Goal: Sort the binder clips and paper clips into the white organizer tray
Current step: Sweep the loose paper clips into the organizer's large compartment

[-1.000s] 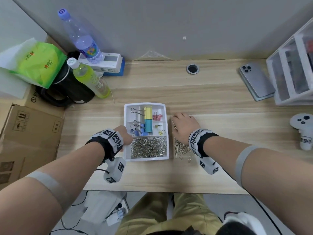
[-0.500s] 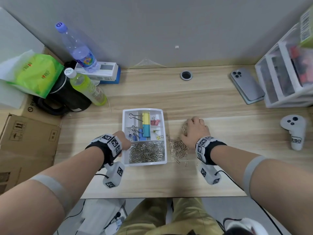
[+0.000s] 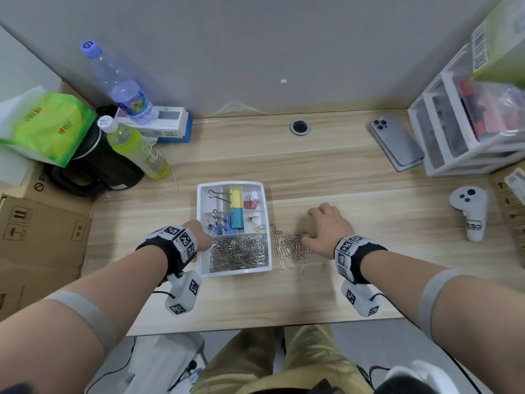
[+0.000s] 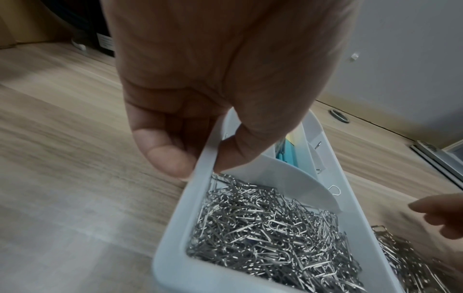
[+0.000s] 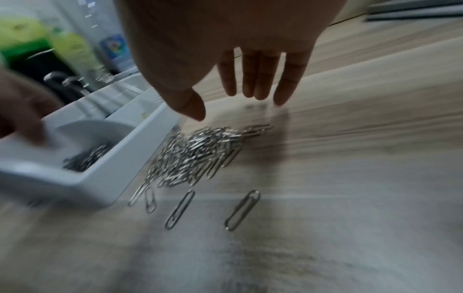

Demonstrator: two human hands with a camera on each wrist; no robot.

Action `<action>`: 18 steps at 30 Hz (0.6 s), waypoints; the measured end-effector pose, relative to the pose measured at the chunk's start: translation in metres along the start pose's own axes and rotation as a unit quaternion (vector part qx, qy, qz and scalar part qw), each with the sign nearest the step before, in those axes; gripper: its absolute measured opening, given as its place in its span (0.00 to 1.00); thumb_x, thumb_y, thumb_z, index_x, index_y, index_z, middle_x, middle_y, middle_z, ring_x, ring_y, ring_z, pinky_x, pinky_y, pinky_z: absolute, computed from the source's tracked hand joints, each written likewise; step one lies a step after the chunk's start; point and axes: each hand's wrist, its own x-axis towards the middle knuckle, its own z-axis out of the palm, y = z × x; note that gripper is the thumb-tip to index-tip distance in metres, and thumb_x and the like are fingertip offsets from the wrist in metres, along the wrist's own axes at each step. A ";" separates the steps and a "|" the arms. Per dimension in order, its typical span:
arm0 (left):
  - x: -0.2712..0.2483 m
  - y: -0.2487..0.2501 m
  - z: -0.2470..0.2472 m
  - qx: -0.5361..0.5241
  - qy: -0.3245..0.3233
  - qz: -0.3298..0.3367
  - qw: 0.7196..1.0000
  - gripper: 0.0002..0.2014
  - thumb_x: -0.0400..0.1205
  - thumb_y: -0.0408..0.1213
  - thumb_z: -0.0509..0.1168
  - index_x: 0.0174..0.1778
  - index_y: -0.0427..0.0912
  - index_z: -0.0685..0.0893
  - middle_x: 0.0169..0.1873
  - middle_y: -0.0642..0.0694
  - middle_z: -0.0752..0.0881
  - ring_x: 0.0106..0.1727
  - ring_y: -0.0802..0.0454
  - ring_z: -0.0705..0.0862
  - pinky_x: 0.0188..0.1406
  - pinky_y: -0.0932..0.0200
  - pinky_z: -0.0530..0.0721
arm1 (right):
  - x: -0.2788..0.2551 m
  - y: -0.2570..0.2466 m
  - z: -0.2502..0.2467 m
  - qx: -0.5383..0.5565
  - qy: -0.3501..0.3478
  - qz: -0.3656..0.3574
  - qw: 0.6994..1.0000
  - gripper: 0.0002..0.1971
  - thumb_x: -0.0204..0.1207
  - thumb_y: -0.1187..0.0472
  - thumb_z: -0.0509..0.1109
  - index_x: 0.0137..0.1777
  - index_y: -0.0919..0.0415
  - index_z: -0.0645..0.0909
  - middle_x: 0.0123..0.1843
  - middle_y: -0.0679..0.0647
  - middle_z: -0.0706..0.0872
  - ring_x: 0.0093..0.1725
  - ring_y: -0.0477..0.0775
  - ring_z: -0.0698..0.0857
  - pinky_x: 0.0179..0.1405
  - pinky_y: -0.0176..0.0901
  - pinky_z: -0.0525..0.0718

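Observation:
The white organizer tray (image 3: pixel 235 273) lies mid-desk. Its front compartment is full of silver paper clips (image 3: pixel 240 253); the rear ones hold yellow (image 3: pixel 235 198), teal (image 3: pixel 238 216), blue (image 3: pixel 220 227) and small pink (image 3: pixel 252 203) binder clips. My left hand (image 3: pixel 203 237) pinches the tray's left rim (image 4: pixel 200 174), thumb inside and fingers outside. A loose pile of paper clips (image 3: pixel 289 245) lies on the desk right of the tray. My right hand (image 3: pixel 326 226) is over the pile's right side, its fingers (image 5: pixel 260 79) straight with tips at the desk, holding nothing. Two stray clips (image 5: pixel 180 209) lie nearer me.
A phone (image 3: pixel 397 143) and a white drawer unit (image 3: pixel 460 137) stand at the back right, a white controller (image 3: pixel 470 211) at the right. Two bottles (image 3: pixel 136 150), a black kettle (image 3: pixel 96 169) and a cardboard box (image 3: pixel 39 231) crowd the left. A cable hole (image 3: pixel 299 127) sits at the back.
My right hand has slid rightward away from the tray, uncovering the loose pile. The left hand has kept its hold on the tray rim.

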 end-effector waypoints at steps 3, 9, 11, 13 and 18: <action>-0.002 -0.001 0.002 0.003 0.016 0.003 1.000 0.10 0.81 0.27 0.59 0.34 0.38 0.70 0.24 0.41 0.71 0.22 0.46 0.74 0.19 0.60 0.71 | -0.009 0.020 -0.001 -0.011 -0.048 0.044 0.998 0.49 0.50 0.41 0.79 0.73 0.50 0.64 0.65 0.54 0.67 0.65 0.57 0.68 0.61 0.53 0.81; -0.005 -0.003 0.003 0.001 0.011 0.008 1.000 0.11 0.80 0.27 0.58 0.32 0.39 0.68 0.22 0.42 0.70 0.19 0.48 0.72 0.16 0.62 0.68 | -0.019 0.022 0.021 0.046 -0.075 -0.017 0.996 0.48 0.48 0.55 0.86 0.71 0.48 0.68 0.64 0.52 0.65 0.63 0.53 0.68 0.64 0.40 0.75; -0.005 -0.004 0.003 0.008 0.012 0.010 1.000 0.11 0.80 0.26 0.57 0.32 0.39 0.67 0.21 0.43 0.69 0.18 0.48 0.70 0.16 0.63 0.67 | -0.016 0.014 0.030 0.100 -0.065 -0.029 0.992 0.46 0.55 0.59 0.85 0.75 0.52 0.70 0.65 0.53 0.67 0.64 0.54 0.72 0.67 0.39 0.74; -0.005 -0.004 0.004 0.011 0.012 0.013 1.000 0.12 0.79 0.26 0.57 0.31 0.40 0.66 0.20 0.43 0.68 0.17 0.49 0.69 0.15 0.64 0.66 | -0.013 0.007 0.035 0.124 -0.059 -0.039 0.990 0.39 0.61 0.60 0.84 0.74 0.54 0.73 0.64 0.52 0.71 0.63 0.53 0.76 0.69 0.40 0.74; -0.006 -0.004 0.004 0.013 0.014 0.016 1.000 0.12 0.79 0.26 0.57 0.31 0.40 0.66 0.19 0.43 0.68 0.16 0.49 0.69 0.15 0.64 0.66 | -0.008 0.000 0.031 0.119 -0.038 -0.051 0.991 0.34 0.64 0.55 0.84 0.70 0.52 0.77 0.58 0.48 0.75 0.57 0.49 0.79 0.65 0.46 0.79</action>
